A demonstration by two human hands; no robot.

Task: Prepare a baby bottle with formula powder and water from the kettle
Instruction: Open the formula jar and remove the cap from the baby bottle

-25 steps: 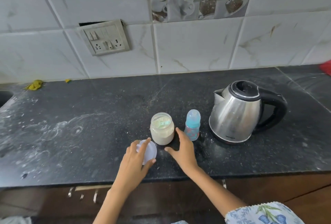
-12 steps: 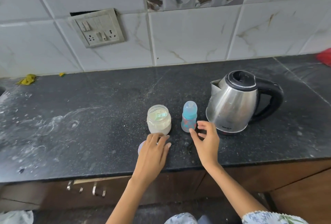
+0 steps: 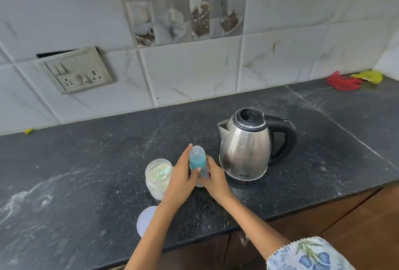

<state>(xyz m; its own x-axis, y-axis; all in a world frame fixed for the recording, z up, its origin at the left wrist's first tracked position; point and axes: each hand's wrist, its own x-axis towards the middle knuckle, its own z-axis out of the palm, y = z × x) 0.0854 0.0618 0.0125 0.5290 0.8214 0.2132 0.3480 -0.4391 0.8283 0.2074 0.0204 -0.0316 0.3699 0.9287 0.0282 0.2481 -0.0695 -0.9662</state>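
A small baby bottle (image 3: 197, 160) with a clear cap and a blue collar stands on the black counter (image 3: 86, 161). Both hands grip it: my left hand (image 3: 181, 178) wraps its left side with the thumb across the front, and my right hand (image 3: 214, 178) holds its lower body. Just left of it stands an open glass jar (image 3: 157, 180) of pale formula powder with a green scoop inside. The jar's white lid (image 3: 146, 220) lies flat near the counter's front edge, partly under my left forearm. A steel kettle (image 3: 246, 146) with a black handle sits to the right.
A switch and socket plate (image 3: 78, 71) hangs on the tiled wall at the left. Red cloth (image 3: 342, 81) and yellow cloth (image 3: 369, 76) lie at the far right back corner. White powder smears mark the counter's left part. Brown cabinet fronts run below the counter edge.
My left hand let go of the lid, which now lies on the counter, and moved up to the bottle. My right hand closed on the bottle too. The view shifted right.
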